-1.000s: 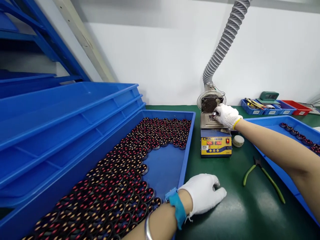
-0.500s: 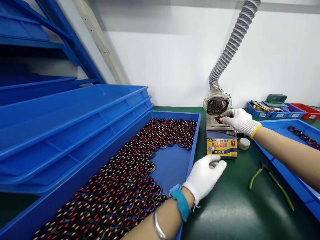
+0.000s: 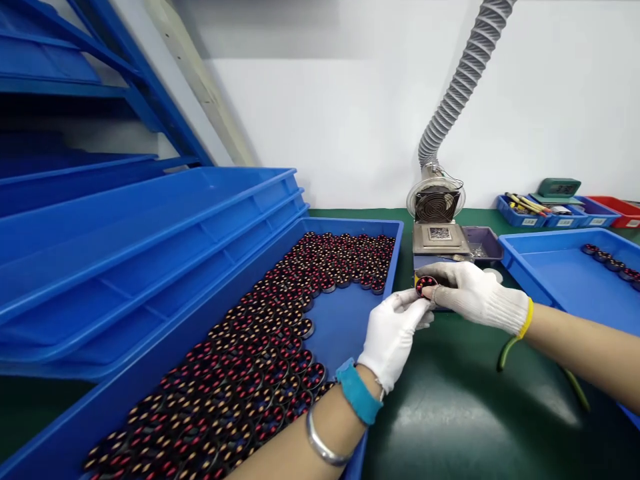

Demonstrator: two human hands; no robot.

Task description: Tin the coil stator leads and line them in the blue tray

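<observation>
Worktop [image 3: 450, 413] is leaving room between edges of the filled tray [image 3: 335, 320] and right tray [image 3: 565, 267]; above it, the right hand [image 3: 467, 290] is pinching a round part [image 3: 424, 283] in its grip, the left hand [image 3: 391, 333] touching its rim, its hold hard to tell.

White knit gloves [image 3: 473, 293] (the right hemmed yellow), teal wristband [image 3: 359, 392] and silver bangle [image 3: 321, 445] on the left arm [image 3: 293, 448].
</observation>
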